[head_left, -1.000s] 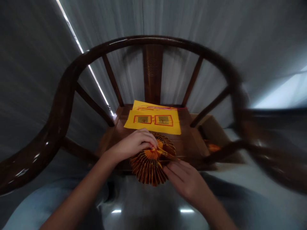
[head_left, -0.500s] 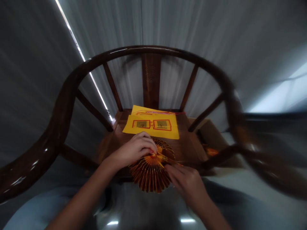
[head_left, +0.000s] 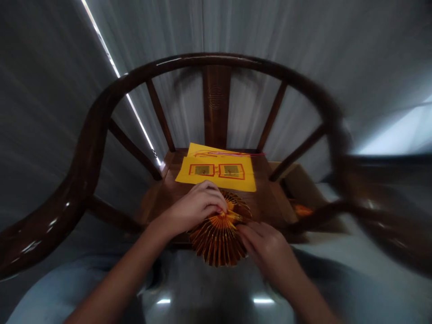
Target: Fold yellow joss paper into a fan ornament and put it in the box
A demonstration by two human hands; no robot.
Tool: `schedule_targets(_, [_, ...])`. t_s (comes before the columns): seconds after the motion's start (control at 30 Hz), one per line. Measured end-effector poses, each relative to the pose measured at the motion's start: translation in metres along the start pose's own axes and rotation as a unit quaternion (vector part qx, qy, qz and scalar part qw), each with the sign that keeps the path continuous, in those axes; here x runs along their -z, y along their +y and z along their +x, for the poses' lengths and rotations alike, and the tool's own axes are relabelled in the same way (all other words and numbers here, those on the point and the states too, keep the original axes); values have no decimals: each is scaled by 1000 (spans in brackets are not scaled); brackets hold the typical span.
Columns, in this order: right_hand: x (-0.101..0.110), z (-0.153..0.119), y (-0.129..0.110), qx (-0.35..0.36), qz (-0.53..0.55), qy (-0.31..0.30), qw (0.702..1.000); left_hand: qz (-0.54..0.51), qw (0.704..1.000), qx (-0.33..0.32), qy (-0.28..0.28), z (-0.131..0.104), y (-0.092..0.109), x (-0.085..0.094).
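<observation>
A round pleated paper rosette (head_left: pixel 221 245), orange-brown with gold edges, hangs partly over the front edge of the chair seat (head_left: pixel 162 198). My left hand (head_left: pixel 204 202) is closed at its centre from above, the fingertips pinching the gathered folds. At the rosette's right side, my right hand (head_left: pixel 265 240) pinches the edge of the pleats between thumb and fingers. The far part of the rosette is partly covered by my left hand. Just beyond it on the seat lie yellow paper sheets (head_left: pixel 216 180) printed with red frames and gold squares.
Thin pink and red strings (head_left: pixel 232 153) lie across the rear yellow sheet. A dark curved wooden chair rail (head_left: pixel 216 58) surrounds the seat on its back and sides. An open cardboard box (head_left: pixel 300 184) with something orange inside stands at the right. Behind hangs a grey curtain-like wall (head_left: pixel 256 27).
The view has shifted slightly, so chair and sheets appear a little higher and further right. Both hands keep their hold on the rosette, with only a small movement at its folds.
</observation>
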State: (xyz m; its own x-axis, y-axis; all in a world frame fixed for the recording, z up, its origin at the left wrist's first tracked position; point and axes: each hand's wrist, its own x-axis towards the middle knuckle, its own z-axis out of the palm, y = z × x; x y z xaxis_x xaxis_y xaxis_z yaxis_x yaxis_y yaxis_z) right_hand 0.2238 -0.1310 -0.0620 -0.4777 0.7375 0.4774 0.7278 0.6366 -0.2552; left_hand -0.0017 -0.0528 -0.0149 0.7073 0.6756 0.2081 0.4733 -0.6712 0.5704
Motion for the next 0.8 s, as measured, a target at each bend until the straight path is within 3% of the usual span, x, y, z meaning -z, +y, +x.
schedule_targets(0.13, [-2,6,-2,-24,30,-20,999,6,1000,10,-9,0,1,1])
schedule_targets(0.33, [-3,12,-6,-22,86,31,996,5,1000,2,-7,-4,3,3])
schedule_targets(0.5, [0,13,-5,-7,155,35,987,8,1000,8,-4,-7,3,2])
schedule_targets(0.8, [-11,16,-10,-125,206,89,966,17,1000,0,4,-6,1,1])
